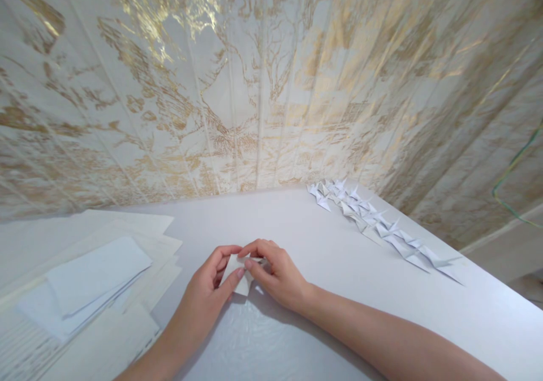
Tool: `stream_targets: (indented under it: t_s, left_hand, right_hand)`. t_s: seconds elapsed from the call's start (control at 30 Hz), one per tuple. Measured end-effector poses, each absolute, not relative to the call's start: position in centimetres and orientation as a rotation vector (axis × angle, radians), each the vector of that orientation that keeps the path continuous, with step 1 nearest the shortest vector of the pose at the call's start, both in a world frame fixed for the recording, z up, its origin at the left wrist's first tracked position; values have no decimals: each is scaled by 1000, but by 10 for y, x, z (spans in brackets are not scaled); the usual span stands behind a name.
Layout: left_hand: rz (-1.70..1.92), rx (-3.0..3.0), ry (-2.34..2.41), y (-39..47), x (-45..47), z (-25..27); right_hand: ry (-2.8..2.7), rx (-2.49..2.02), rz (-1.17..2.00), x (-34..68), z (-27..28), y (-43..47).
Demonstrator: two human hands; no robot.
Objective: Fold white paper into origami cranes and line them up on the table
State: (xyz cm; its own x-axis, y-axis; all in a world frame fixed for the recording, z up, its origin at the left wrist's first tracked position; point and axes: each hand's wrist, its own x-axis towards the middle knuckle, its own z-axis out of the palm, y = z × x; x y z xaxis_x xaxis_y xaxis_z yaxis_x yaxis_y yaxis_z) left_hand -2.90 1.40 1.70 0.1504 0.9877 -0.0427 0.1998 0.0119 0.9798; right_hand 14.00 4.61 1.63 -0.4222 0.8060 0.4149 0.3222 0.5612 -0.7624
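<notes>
Between my two hands, low over the middle of the table, is a small folded piece of white paper (242,286). My left hand (214,282) grips it from the left, thumb on its face and fingers curled behind. From the right, my right hand (275,270) pinches its upper right part with thumb and forefinger. The fingers cover much of the paper, so its full shape is hidden. Toward the back right, several folded white paper cranes (379,225) stand in rows along the table's edge.
Loose sheets of paper (165,251) spread over the left of the white table (237,217), with folded white sheets (99,273) on top. A white and gold patterned wall (237,98) rises behind. At the far right hangs a green wire (509,171).
</notes>
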Motion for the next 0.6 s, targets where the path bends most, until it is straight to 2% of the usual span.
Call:
stream_targets:
  t_s: [0.13, 0.33, 0.6]
  left_hand:
    - [966, 1417, 1226, 13, -28, 19]
    - [968, 1462, 1279, 10, -29, 19]
    - [889, 1582, 1344, 11, -28, 23]
  right_hand:
    - [-1975, -960, 783, 139, 18, 46]
    - [-1888, -1026, 976, 138, 18, 46]
    - [-1848, -870, 1136, 139, 19, 45]
